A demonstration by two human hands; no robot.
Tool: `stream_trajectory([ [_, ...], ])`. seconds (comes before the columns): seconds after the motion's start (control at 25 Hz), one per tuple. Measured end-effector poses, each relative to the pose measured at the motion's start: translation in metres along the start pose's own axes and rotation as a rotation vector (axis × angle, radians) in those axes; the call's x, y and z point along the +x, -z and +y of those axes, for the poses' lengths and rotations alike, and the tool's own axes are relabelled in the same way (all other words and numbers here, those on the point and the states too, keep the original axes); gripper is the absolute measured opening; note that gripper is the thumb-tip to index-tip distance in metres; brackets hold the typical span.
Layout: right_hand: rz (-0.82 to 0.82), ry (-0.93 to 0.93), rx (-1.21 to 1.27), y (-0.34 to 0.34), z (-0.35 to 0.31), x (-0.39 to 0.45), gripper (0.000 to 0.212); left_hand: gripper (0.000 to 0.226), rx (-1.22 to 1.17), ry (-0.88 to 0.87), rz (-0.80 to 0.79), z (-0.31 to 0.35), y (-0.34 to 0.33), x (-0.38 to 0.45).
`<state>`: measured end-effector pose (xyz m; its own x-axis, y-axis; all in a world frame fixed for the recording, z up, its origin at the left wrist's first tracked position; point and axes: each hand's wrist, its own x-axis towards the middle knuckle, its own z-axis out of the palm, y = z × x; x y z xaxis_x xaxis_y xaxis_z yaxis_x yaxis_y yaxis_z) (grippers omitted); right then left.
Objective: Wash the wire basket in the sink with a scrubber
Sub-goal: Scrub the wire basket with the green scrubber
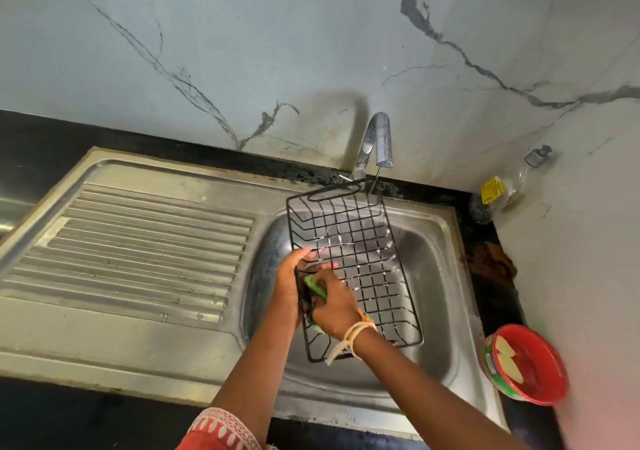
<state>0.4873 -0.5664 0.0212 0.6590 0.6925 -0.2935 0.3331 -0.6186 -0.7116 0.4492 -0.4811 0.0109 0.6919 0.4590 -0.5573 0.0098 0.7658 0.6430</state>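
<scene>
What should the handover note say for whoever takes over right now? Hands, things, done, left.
Left hand: grips the basket by its left edge, holding it tilted over the sink.
Right hand: holds the green scrubber against the basket's near-left side.
Tap: a thin stream is running onto the basket's far end; droplets show on the wires.
Done: basket wetted, scrubbing under way at the near-left corner.
Left: likely scrub the other wires, then rinse. How clean it is cannot be told.
</scene>
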Motion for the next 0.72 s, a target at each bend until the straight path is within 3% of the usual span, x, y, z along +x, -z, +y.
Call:
stream_trajectory([
  [0.08, -0.125, -0.11, 0.015, 0.002, 0.001, 0.004, 0.025, 0.044, -0.028, 0.01, 0.05, -0.004, 0.004, 0.006],
  [0.12, -0.112, -0.167, 0.096, 0.005, -0.003, 0.013, 0.023, 0.046, -0.018, 0.011, 0.059, -0.005, 0.006, 0.007],
  [0.2, 0.044, -0.239, 0.333, 0.008, -0.017, 0.038, 0.027, 0.051, 0.044, -0.009, -0.013, -0.006, 0.007, 0.005],
  [0.32, 0.463, -0.256, 0.619, 0.025, -0.044, 0.075, 0.028, 0.056, 0.139, 0.126, -0.056, -0.011, 0.006, -0.002],
  [0.4, 0.52, -0.156, 0.473, 0.029, -0.047, 0.08, 0.024, 0.062, 0.159, 0.149, -0.069, -0.012, 0.008, -0.003],
  [0.48, 0.353, 0.019, 0.195, 0.015, -0.041, 0.063, 0.018, 0.067, 0.161, 0.05, -0.066, -0.01, 0.014, 0.0],
  [0.6, 0.124, 0.094, 0.049, 0.003, -0.027, 0.027, 0.012, 0.073, 0.135, -0.081, 0.008, 0.0, 0.022, 0.009],
  [0.72, -0.254, 0.081, -0.254, 0.011, -0.019, 0.012, 0.023, 0.105, 0.114, 0.099, -0.077, 0.003, 0.022, 0.013],
])
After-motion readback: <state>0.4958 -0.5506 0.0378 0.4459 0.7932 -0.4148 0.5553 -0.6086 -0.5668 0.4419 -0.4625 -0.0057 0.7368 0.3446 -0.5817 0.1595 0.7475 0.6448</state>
